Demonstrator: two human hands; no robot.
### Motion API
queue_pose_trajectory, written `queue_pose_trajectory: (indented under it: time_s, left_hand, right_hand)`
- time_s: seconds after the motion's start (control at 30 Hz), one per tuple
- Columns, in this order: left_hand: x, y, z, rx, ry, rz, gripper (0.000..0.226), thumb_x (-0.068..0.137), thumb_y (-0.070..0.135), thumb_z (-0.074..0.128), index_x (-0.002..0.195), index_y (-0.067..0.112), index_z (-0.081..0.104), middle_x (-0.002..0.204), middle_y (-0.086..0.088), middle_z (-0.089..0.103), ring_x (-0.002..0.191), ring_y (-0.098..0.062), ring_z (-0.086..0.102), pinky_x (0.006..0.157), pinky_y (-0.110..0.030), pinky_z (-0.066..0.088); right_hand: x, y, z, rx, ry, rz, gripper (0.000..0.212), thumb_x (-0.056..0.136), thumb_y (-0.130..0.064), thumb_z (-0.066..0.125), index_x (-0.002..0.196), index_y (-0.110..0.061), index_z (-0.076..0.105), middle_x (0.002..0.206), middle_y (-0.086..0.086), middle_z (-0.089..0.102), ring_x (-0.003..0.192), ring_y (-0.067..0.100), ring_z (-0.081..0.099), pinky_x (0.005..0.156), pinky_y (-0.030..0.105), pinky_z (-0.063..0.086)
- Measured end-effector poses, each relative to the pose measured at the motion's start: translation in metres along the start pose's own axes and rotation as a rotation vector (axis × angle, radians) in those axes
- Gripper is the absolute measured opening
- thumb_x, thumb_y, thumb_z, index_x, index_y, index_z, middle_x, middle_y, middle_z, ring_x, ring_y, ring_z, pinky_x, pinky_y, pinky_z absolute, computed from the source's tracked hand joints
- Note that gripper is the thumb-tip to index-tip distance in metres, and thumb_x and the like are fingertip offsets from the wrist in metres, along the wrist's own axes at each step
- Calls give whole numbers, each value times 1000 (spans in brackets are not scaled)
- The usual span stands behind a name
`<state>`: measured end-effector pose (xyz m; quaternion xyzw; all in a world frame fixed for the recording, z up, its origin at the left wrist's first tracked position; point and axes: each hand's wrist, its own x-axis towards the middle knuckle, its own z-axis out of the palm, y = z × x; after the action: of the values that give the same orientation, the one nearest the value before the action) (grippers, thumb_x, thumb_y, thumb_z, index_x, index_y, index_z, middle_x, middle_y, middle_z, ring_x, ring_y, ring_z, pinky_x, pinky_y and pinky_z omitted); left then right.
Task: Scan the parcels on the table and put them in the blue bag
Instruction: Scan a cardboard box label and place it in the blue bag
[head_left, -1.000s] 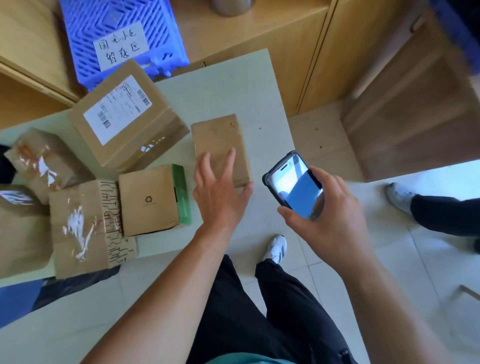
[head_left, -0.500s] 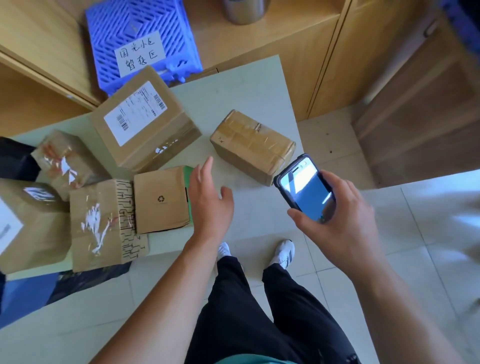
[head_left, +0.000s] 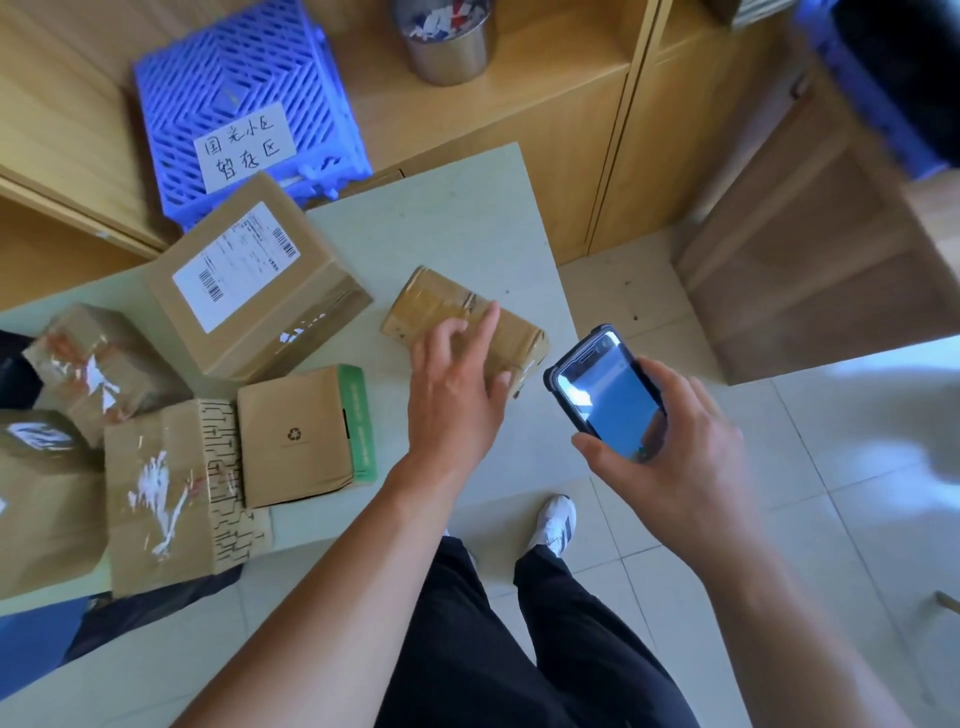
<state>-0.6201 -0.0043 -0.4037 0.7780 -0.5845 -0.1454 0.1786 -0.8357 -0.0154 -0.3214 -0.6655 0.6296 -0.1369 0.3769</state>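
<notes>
A small taped brown parcel (head_left: 431, 304) lies near the right edge of the pale green table (head_left: 457, 228). My left hand (head_left: 454, 395) rests on its near end, fingers spread. My right hand (head_left: 670, 447) grips a dark handheld scanner (head_left: 605, 392) with a lit screen, just right of that parcel. A large box with a white barcode label (head_left: 249, 280) and a box with a green side (head_left: 306, 436) sit to the left. A bit of the blue bag (head_left: 31, 639) shows under the table's left end.
More taped cardboard parcels (head_left: 161, 493) crowd the table's left side. A blue plastic crate (head_left: 244, 104) with a handwritten label and a metal bin (head_left: 447, 47) stand on the wooden shelf behind. A wooden chair (head_left: 810, 249) is at the right; my legs and shoes are below.
The small parcel was turned over between the first earlier frame and the second. My left hand drew back toward the green-sided box, then reached forward again and now lies on the parcel. The scanner stays held.
</notes>
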Motion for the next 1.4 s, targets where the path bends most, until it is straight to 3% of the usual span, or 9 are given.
queue_pose_trajectory:
  time_s: [0.2,0.33,0.5,0.73,0.93,1.07,1.2,1.3,1.4]
  left_hand:
    - [-27,-25,-12,67,-97,-14,93,84,6,79,158,42,35,135,-5,41,119,-27,46,79,-27,46]
    - [-51,-43,-13,147,-191,-119,89,93,17,73,159,49,23,143,-2,41,112,-22,52,93,-36,52]
    - [-70,-48,-14,146,-90,-104,69,89,11,73,151,33,52,138,-8,53,119,-29,55,94,-41,54]
    - [-89,-77,-17,185,-59,-171,35,84,9,58,110,8,80,143,-16,62,127,-39,62,101,-48,54]
    - [-80,-57,-22,1,48,-48,53,84,-5,67,137,1,62,152,-14,53,145,-36,45,113,-52,44]
    - [-48,-29,-25,-84,31,5,57,86,0,65,142,5,57,154,-14,49,145,-36,43,112,-52,44]
    - [-17,-5,-33,-111,61,104,54,87,7,61,141,6,58,150,-16,52,142,-37,45,112,-48,43]
    - [4,14,-34,-20,-11,156,56,89,16,64,145,13,54,150,-16,52,139,-40,43,107,-53,46]
    - [24,34,-29,149,-201,145,71,93,25,60,158,34,33,164,-12,32,143,-42,29,97,-58,48]
  right_hand:
    - [2,-11,1,-22,-17,-49,83,70,-54,79,141,-25,46,108,-16,50,76,-6,50,63,3,36]
    - [1,-17,7,-48,-19,-68,82,70,-55,78,140,-25,47,107,-16,50,75,-2,50,58,6,35]
    - [-2,-17,15,-38,-19,-58,83,69,-54,78,140,-24,48,113,-10,55,80,7,52,61,7,33]
    - [-8,-21,24,-38,-39,-62,86,68,-53,81,141,-22,48,114,-8,56,75,6,53,64,18,38]
    - [-13,-26,31,-55,-62,-77,86,69,-56,79,141,-23,47,112,-9,55,73,2,53,62,16,36]
    - [-15,-22,29,-63,-36,-74,85,67,-56,79,140,-22,49,110,-8,56,73,2,52,64,19,37]
    - [-17,-16,23,-49,0,-51,81,67,-51,81,137,-22,51,104,-10,55,72,3,52,63,10,33]
    - [-17,-12,19,-35,18,-32,80,67,-52,80,137,-24,51,106,-10,56,73,6,52,63,12,34]
    - [-17,-9,16,-15,26,-14,81,68,-51,80,137,-23,50,108,-10,55,73,2,53,63,12,33]
